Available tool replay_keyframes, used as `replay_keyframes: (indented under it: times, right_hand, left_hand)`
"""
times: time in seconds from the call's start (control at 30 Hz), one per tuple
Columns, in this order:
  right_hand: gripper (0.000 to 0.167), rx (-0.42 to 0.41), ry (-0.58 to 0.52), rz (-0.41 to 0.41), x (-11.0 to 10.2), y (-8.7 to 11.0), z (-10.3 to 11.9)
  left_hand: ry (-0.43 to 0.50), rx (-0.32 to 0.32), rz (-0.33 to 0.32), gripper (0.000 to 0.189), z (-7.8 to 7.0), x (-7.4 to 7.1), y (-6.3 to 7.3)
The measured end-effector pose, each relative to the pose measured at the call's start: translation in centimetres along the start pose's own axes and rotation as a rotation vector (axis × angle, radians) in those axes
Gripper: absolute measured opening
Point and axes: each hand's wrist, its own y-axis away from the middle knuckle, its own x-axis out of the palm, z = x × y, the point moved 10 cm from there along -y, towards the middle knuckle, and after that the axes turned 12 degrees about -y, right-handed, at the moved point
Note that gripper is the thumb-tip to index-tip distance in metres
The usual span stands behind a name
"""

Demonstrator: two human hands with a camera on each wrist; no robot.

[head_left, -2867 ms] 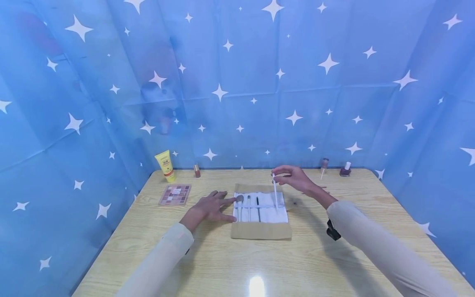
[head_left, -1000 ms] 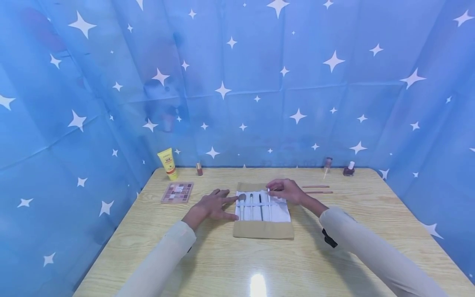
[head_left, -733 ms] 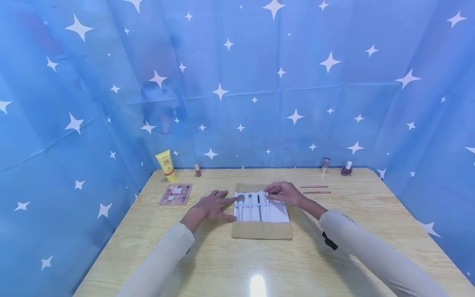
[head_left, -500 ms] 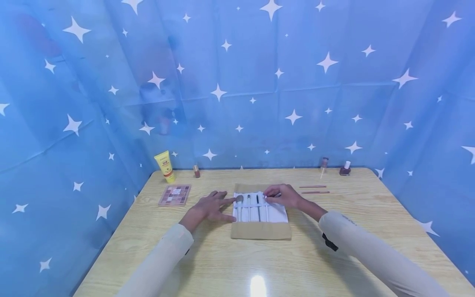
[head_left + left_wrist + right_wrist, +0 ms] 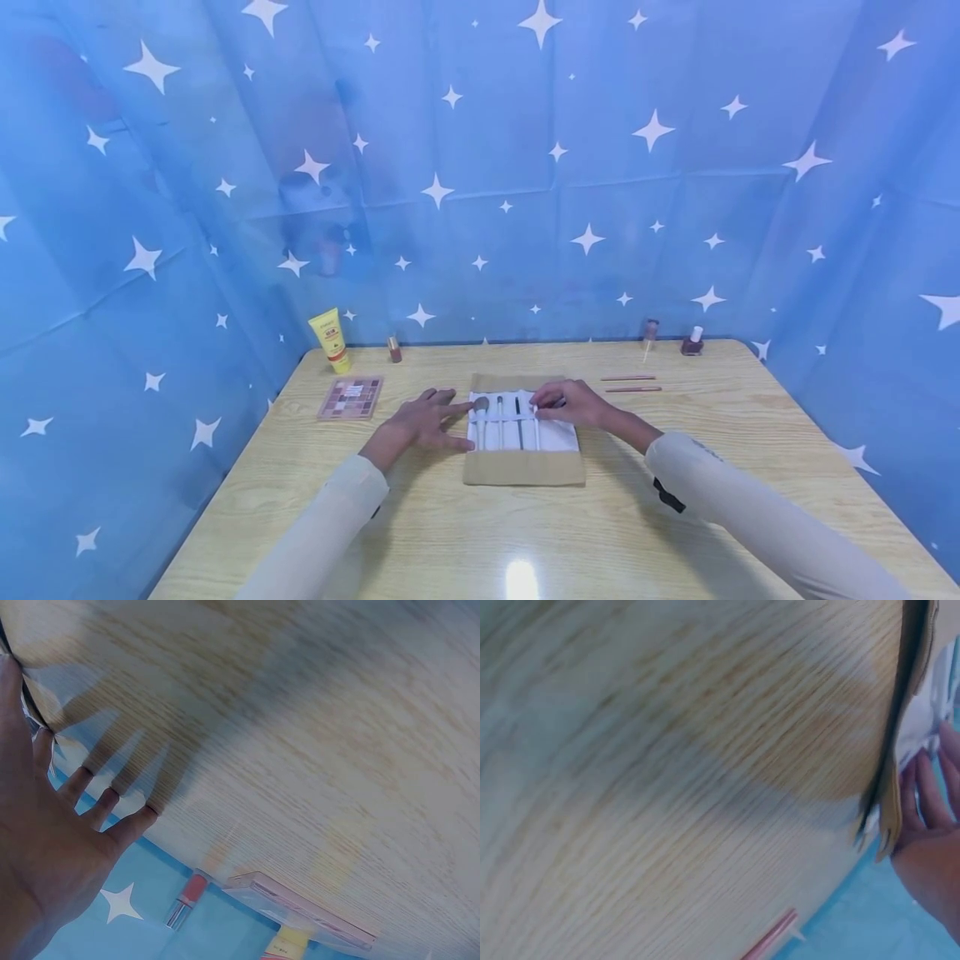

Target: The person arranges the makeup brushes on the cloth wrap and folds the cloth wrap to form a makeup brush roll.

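An unfolded tan brush roll [image 5: 522, 469] with a white lining lies mid-table in the head view. Tucked under its band are a large fluffy makeup brush [image 5: 482, 427], a thinner brush [image 5: 501, 427] and a dark-handled one [image 5: 519, 427]. Beside them a slim white-handled makeup brush [image 5: 536, 432] stands in the band, its upper end pinched by my right hand [image 5: 576, 403], whose fingers hide that end. My left hand [image 5: 422, 423] has its fingers spread, thumb and index at the roll's left edge. In the right wrist view the roll's edge [image 5: 891, 806] partly covers my right hand [image 5: 930, 851].
Toward the back left are an eyeshadow palette [image 5: 351, 397], a yellow tube [image 5: 330, 340] and a small gold-capped bottle [image 5: 394, 349]. Right of the roll lie two thin pinkish sticks, one the nearer stick [image 5: 632, 389]. Behind them stand a dark nail polish bottle [image 5: 692, 343] and a pinkish item [image 5: 650, 332].
My right hand has brought the white-handled brush down from above the roll, slid it under the band and shifted left and toward me. My left hand has stayed at the roll's edge.
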Motion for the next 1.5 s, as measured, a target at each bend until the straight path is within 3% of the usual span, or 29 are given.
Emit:
replay_keyframes:
  times: [0.73, 0.97, 1.27, 1.5]
  right_hand:
    - [0.026, 0.023, -0.012, 0.015, -0.2, 0.7, 0.5]
    - [0.025, -0.016, 0.020, 0.020, -0.7, 0.9, 1.1]
    - [0.027, 0.002, 0.040, -0.026, -3.2, 1.6, 1.3]
    - [0.027, 0.014, 0.081, -0.079, -6.8, 2.9, 0.7]
  left_hand:
    - [0.018, 0.003, -0.024, 0.083, 0.0, 0.0, 0.0]
    - [0.019, 0.008, -0.022, 0.084, 0.1, 0.1, 0.0]
    - [0.006, 0.010, -0.011, 0.084, -0.1, 0.0, 0.1]
    - [0.007, 0.012, -0.011, 0.084, -0.2, -0.2, 0.2]
